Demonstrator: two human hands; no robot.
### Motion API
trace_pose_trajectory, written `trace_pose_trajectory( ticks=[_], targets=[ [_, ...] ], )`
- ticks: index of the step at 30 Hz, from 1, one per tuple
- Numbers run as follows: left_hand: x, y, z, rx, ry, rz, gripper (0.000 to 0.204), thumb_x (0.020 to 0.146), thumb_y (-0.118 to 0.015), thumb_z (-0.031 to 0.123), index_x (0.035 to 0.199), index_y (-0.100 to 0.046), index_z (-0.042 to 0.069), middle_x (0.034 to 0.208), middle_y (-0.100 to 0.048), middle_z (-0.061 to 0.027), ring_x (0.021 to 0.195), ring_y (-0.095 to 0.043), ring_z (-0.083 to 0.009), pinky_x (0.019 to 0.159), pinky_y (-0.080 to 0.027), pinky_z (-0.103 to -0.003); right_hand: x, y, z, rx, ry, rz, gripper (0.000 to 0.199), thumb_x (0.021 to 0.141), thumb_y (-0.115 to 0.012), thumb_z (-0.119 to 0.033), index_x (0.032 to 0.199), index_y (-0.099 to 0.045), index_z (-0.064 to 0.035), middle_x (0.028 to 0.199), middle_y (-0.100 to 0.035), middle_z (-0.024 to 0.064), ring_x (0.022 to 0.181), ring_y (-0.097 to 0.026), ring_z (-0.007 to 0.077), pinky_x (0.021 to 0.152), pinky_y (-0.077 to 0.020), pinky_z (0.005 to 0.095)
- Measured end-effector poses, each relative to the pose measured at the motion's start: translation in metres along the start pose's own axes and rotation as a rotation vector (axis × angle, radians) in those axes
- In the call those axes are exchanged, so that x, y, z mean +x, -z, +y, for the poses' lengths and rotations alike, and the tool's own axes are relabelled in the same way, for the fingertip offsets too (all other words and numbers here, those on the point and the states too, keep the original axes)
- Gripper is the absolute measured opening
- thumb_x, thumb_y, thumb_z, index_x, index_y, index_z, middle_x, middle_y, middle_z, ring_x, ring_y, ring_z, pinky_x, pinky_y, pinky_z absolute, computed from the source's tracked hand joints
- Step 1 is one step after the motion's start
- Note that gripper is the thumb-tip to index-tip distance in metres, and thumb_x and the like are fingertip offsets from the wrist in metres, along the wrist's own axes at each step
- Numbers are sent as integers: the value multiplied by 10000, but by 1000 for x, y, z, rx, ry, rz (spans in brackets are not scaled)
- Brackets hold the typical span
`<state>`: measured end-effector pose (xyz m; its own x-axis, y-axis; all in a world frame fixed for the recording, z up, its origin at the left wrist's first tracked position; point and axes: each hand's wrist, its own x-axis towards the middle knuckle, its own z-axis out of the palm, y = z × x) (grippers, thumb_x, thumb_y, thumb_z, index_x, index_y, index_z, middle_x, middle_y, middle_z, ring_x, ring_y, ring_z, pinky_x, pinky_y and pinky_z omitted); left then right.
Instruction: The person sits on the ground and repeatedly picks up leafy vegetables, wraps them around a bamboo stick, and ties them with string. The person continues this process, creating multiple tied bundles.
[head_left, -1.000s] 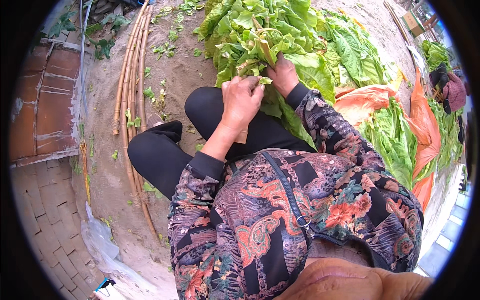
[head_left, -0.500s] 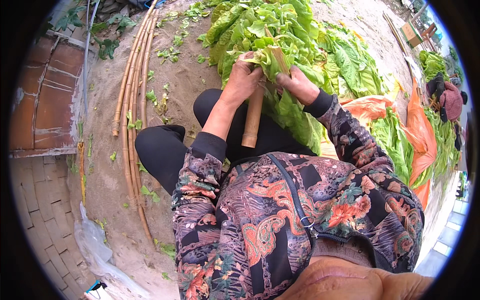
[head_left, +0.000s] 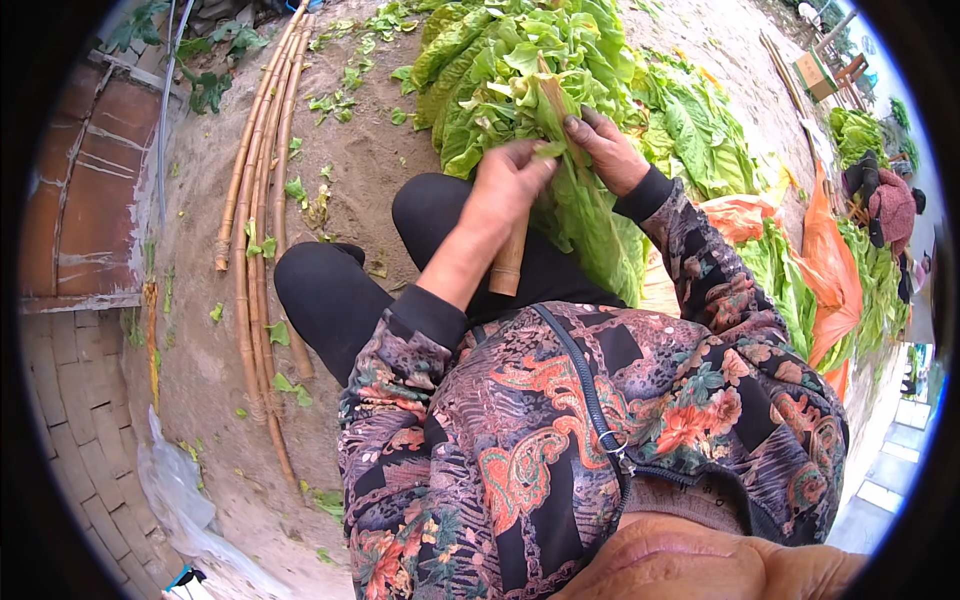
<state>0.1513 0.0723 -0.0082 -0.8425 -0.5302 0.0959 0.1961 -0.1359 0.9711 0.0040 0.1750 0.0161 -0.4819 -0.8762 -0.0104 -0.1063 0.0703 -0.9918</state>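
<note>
A bamboo pole (head_left: 508,262) slants away from my lap, its near end bare and its far part bearing a thick bunch of broad green leaves (head_left: 530,65) that look like tobacco. My left hand (head_left: 508,188) is closed over the pole, thumb and fingers pinched at a leaf's pale stem end. On the other side my right hand (head_left: 610,152) grips a hanging leaf (head_left: 605,240) near its top, thumb pointing toward the pole. That leaf droops down beside my right leg. The palms and what lies beneath the left fingers are hidden.
Several long bamboo poles (head_left: 262,200) lie on the sandy ground to the left. More piled leaves (head_left: 705,125) and an orange plastic sheet (head_left: 832,285) are at the right. Clear plastic (head_left: 175,480) lies at lower left, below a rusty metal panel (head_left: 95,190).
My left hand has moved nearer to me and slightly right, from the leaf bunch down to the stem ends. My right hand has shifted a little up along the pole.
</note>
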Motion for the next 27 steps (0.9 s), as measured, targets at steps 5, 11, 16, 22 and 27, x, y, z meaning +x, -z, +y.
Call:
trace_pose_trajectory(
  ticks=[5, 11, 16, 22, 27],
  targets=[
    [-18, -23, 11, 951, -541, 75, 169, 717, -613, 82, 882, -649, 61, 822, -617, -72, 807, -587, -281, 699, -434, -386, 0, 5, -26, -578, 307, -183, 306, 891, -587, -242, 1071, -558, 4, 912, -639, 175, 842, -612, 264, 732, -463, 346],
    [-4, -14, 12, 933, -483, 177, 147, 747, -598, 71, 891, -628, 70, 855, -598, -81, 775, -597, -322, 662, -472, -409, 11, 23, -53, -1325, 341, -425, 376, 815, -614, -258, 1144, -579, -77, 923, -639, 160, 899, -613, 342, 780, -479, 441],
    [13, -14, 9, 763, -398, 291, 146, 753, -600, 63, 896, -625, 61, 934, -581, -132, 794, -603, -346, 682, -487, -419, 33, 14, -81, -1541, 383, -590, 319, 752, -665, -283, 1005, -629, -92, 868, -651, 133, 886, -623, 312, 764, -480, 436],
    [12, -15, 21, 980, -450, 252, 30, 759, -604, 92, 783, -598, 74, 857, -587, -84, 731, -619, -312, 653, -476, -431, 47, 10, -104, -1586, 320, -779, 232, 709, -614, -182, 911, -621, -67, 802, -637, 127, 821, -615, 330, 751, -454, 442],
    [17, -15, 16, 1307, -572, 219, 39, 754, -564, 75, 721, -581, 89, 765, -591, -58, 663, -619, -264, 599, -453, -386, 57, 26, -88, -1380, 292, -811, 359, 705, -627, -176, 1039, -620, -44, 912, -639, 182, 906, -596, 359, 808, -460, 437]
  ],
)
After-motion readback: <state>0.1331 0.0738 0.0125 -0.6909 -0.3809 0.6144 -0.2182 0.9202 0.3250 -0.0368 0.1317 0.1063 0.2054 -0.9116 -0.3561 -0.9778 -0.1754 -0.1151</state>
